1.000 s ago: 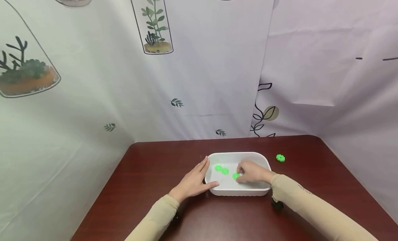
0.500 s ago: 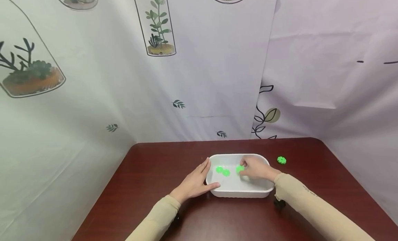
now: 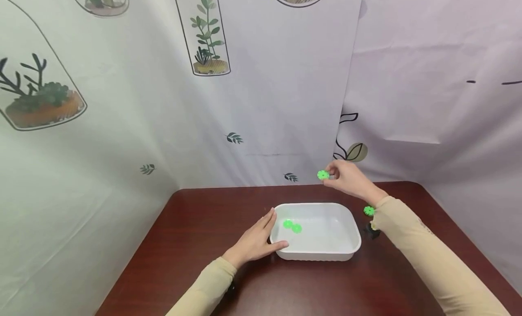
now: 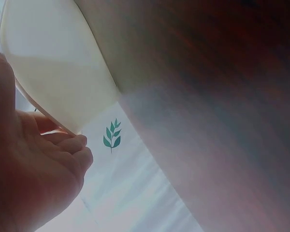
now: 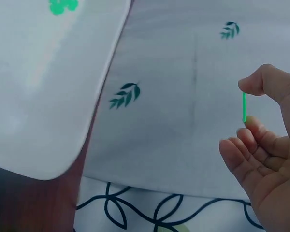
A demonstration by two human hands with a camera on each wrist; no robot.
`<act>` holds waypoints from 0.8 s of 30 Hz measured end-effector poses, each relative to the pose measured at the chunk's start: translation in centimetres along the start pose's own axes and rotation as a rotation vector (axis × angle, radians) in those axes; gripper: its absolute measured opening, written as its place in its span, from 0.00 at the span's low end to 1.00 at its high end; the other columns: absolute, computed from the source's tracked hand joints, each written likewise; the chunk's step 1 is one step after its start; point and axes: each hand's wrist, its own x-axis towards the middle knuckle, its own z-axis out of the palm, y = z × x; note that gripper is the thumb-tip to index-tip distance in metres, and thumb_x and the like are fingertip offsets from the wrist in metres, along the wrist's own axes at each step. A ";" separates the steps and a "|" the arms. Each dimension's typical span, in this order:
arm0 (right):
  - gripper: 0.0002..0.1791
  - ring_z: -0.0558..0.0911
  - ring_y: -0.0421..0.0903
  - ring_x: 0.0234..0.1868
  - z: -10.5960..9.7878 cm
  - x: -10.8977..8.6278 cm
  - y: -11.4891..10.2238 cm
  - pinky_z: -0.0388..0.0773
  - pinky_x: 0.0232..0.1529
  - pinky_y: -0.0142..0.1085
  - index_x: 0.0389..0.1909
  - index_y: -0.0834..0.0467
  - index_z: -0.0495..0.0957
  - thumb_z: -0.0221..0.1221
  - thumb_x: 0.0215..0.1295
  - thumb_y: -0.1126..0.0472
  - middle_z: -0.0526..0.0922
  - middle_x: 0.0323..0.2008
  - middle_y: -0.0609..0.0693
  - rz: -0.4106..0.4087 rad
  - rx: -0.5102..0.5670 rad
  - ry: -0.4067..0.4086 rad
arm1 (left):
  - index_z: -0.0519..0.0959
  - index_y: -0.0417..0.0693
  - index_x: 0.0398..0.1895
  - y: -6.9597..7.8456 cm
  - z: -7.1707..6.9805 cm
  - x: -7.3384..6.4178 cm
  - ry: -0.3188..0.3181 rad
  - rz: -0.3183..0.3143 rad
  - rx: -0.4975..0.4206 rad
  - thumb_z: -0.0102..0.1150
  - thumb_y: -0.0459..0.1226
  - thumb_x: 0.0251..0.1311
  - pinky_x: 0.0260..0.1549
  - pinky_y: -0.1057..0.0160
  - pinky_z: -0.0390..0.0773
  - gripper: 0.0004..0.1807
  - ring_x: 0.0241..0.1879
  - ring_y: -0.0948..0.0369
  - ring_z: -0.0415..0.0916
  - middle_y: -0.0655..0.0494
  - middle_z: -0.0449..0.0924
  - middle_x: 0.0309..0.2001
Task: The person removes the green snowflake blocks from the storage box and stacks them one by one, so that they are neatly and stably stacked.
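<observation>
Right hand (image 3: 348, 177) pinches a green flower-shaped plastic disc (image 3: 322, 175) edgewise; spread left hand (image 3: 256, 238) touches the white rounded-rectangular plastic tray (image 3: 316, 256), likely steadying it.

On the surface (image 3: 318, 286), two discs (image 3: 297, 228) are set left in the tray (image 3: 326, 234); another disc (image 3: 369, 211) is placed to its right.

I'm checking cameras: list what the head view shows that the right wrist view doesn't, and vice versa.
Head only: the left hand touching the white tray, and a green piece on the table.
Right wrist only: the held piece edge-on.
Both: the right hand pinching that piece, the tray, at least one green piece in it, table, leaf-print cloth.
</observation>
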 end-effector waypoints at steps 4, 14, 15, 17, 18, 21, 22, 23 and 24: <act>0.18 0.78 0.49 0.38 -0.5 -0.3 0.7 0.76 0.41 0.46 0.47 0.67 0.80 0.67 0.61 0.59 0.81 0.38 0.58 0.014 -0.002 -0.013 | 0.51 0.37 0.79 0.1 0.0 0.0 -0.011 -0.002 -0.015 0.49 0.70 0.64 0.70 0.52 0.62 0.56 0.77 0.50 0.50 0.47 0.44 0.81; 0.20 0.80 0.55 0.42 -1.8 -3.2 5.3 0.78 0.44 0.50 0.48 0.70 0.78 0.67 0.61 0.61 0.81 0.39 0.60 0.124 -0.042 0.014 | 0.51 0.37 0.79 0.2 0.2 0.1 -0.010 0.006 -0.013 0.49 0.69 0.64 0.70 0.52 0.61 0.56 0.77 0.50 0.50 0.45 0.45 0.80; 0.19 0.80 0.55 0.41 -2.0 -3.6 5.8 0.78 0.44 0.50 0.47 0.70 0.78 0.67 0.60 0.61 0.81 0.39 0.60 0.132 -0.045 0.015 | 0.51 0.37 0.79 0.2 0.2 0.1 -0.012 0.004 -0.011 0.49 0.69 0.64 0.70 0.53 0.61 0.56 0.77 0.50 0.49 0.45 0.45 0.80; 0.19 0.80 0.54 0.40 -2.3 -4.3 6.8 0.77 0.43 0.49 0.46 0.70 0.79 0.67 0.60 0.60 0.82 0.38 0.58 0.145 -0.057 0.023 | 0.51 0.37 0.79 0.2 0.2 0.2 -0.013 -0.001 -0.003 0.49 0.70 0.64 0.70 0.53 0.61 0.56 0.78 0.51 0.49 0.45 0.45 0.80; 0.19 0.80 0.54 0.40 -2.4 -4.6 7.3 0.77 0.43 0.48 0.46 0.70 0.79 0.67 0.60 0.60 0.82 0.37 0.58 0.150 -0.060 0.028 | 0.51 0.37 0.79 0.1 0.2 0.2 -0.009 -0.002 -0.001 0.50 0.69 0.64 0.70 0.53 0.61 0.56 0.78 0.51 0.49 0.45 0.45 0.80; 0.18 0.80 0.53 0.39 -2.5 -5.5 8.6 0.77 0.41 0.47 0.44 0.70 0.79 0.68 0.60 0.60 0.82 0.35 0.57 0.160 -0.070 0.041 | 0.51 0.37 0.79 0.0 0.2 0.4 0.001 -0.005 0.006 0.50 0.69 0.64 0.70 0.53 0.61 0.56 0.78 0.52 0.49 0.46 0.45 0.81; 0.18 0.80 0.53 0.38 -2.4 -5.8 9.1 0.77 0.41 0.47 0.43 0.70 0.79 0.69 0.60 0.59 0.82 0.35 0.57 0.164 -0.077 0.042 | 0.51 0.37 0.79 0.0 0.2 0.4 0.004 -0.004 0.005 0.50 0.70 0.64 0.70 0.54 0.61 0.56 0.78 0.53 0.49 0.46 0.45 0.80; 0.19 0.80 0.53 0.38 -2.3 -6.1 9.5 0.77 0.41 0.47 0.43 0.70 0.79 0.69 0.60 0.59 0.82 0.35 0.57 0.170 -0.082 0.040 | 0.51 0.37 0.79 -0.1 0.2 0.4 0.007 -0.002 0.002 0.50 0.70 0.64 0.70 0.53 0.61 0.56 0.78 0.52 0.49 0.45 0.45 0.80; 0.19 0.80 0.53 0.38 -2.1 -6.3 10.0 0.77 0.40 0.47 0.43 0.70 0.79 0.69 0.60 0.59 0.82 0.35 0.57 0.174 -0.087 0.037 | 0.51 0.37 0.79 -0.1 0.3 0.4 0.005 -0.004 -0.002 0.49 0.70 0.63 0.70 0.53 0.61 0.56 0.78 0.52 0.48 0.45 0.45 0.80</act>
